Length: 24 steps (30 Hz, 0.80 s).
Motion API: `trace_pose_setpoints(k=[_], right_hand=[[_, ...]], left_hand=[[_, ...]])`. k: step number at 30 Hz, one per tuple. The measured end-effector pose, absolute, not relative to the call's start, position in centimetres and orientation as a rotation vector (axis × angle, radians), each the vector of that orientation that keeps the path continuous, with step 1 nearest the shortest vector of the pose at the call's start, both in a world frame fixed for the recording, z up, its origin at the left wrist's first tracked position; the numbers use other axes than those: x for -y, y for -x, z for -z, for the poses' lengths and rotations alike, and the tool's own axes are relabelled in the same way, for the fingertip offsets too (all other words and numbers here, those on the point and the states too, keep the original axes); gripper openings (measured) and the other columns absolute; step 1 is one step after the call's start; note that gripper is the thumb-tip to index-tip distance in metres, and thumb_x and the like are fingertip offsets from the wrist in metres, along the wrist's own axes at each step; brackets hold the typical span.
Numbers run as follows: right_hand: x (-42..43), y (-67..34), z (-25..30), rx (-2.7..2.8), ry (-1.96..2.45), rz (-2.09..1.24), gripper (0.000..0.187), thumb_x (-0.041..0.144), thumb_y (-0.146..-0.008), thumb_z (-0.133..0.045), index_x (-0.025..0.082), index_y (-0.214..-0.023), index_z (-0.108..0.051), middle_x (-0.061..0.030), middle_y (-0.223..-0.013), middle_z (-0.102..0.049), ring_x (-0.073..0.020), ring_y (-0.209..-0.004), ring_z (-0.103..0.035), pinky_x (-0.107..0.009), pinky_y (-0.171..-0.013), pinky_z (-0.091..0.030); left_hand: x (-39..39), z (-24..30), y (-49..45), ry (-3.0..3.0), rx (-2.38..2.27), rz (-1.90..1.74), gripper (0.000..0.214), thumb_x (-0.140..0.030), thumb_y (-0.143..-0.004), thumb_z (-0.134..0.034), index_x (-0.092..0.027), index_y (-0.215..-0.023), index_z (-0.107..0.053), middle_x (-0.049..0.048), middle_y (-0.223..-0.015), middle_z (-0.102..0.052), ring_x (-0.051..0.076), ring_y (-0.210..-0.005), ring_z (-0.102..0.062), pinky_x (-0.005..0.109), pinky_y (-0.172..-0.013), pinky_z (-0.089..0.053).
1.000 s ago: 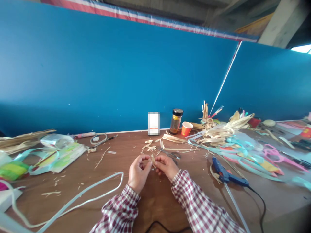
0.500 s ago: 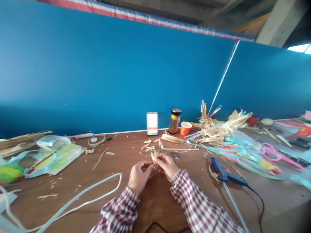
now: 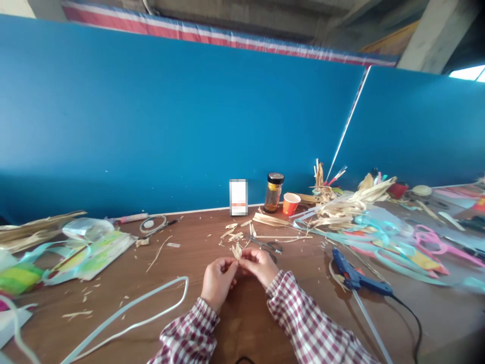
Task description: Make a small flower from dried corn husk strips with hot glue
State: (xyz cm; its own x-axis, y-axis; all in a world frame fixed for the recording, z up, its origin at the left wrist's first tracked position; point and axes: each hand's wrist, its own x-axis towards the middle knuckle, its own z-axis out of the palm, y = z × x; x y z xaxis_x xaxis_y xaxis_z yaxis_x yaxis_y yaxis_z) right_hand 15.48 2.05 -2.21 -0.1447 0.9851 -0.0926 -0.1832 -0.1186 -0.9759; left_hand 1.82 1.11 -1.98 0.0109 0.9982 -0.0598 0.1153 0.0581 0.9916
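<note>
Head view: hands (image 3: pixel 219 283) angled inward over table (image 3: pixel 182 265), together pinching pale husk piece (image 3: pixel 237 251).

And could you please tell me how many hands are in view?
2: the left hand and the right hand, close together over the table, fingertips at the pale husk-like piece. No other hands show.

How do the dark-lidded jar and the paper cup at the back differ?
The jar is taller; the cup is shorter.
The jar has a black lid on; the cup is open at the top.
The jar is see-through with amber contents; the cup is opaque red-orange.
Both stand upright on the table, near the blue panel.
</note>
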Motion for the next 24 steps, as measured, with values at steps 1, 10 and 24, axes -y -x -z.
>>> trace_pose_setpoints(k=[1, 10, 24], right_hand=[[-2.04, -15.47, 2.16, 1.100, 1.072, -1.481, 0.033, 0.038, -0.057, -0.077, 0.017, -0.080, -0.065, 0.0004, -0.070, -0.065, -0.0134, -0.062, -0.061, -0.024, -0.056, -0.047], [-1.87, -15.35, 1.85, 1.040, 1.069, -1.479, 0.039, 0.038, -0.052, -0.079, 0.017, -0.078, -0.059, 0.0023, -0.066, -0.063, -0.0120, -0.060, -0.059, -0.024, -0.055, -0.047], [-2.26, -15.52, 2.32, 1.016, 1.032, -1.484, 0.041, 0.038, -0.048, -0.081, 0.015, -0.072, -0.057, 0.0047, -0.056, -0.061, -0.0074, -0.051, -0.053, -0.020, -0.050, -0.042]], left_hand=[[-1.13, 1.94, -1.82, -1.254, -1.311, -1.102, 0.027, -0.040, -0.066, -0.062, -0.014, -0.074, -0.063, -0.0042, -0.042, -0.055, 0.009, -0.035, -0.049, 0.019, -0.035, -0.037], [-1.06, 2.06, -1.87, -1.181, -1.269, -1.144, 0.030, -0.038, -0.063, -0.066, -0.013, -0.079, -0.064, -0.0019, -0.051, -0.061, 0.009, -0.038, -0.050, 0.020, -0.037, -0.040], [-1.18, 2.18, -1.97, -1.080, -1.172, -1.203, 0.029, -0.035, -0.059, -0.072, -0.012, -0.074, -0.066, 0.0006, -0.055, -0.063, 0.010, -0.048, -0.055, 0.020, -0.048, -0.046]])
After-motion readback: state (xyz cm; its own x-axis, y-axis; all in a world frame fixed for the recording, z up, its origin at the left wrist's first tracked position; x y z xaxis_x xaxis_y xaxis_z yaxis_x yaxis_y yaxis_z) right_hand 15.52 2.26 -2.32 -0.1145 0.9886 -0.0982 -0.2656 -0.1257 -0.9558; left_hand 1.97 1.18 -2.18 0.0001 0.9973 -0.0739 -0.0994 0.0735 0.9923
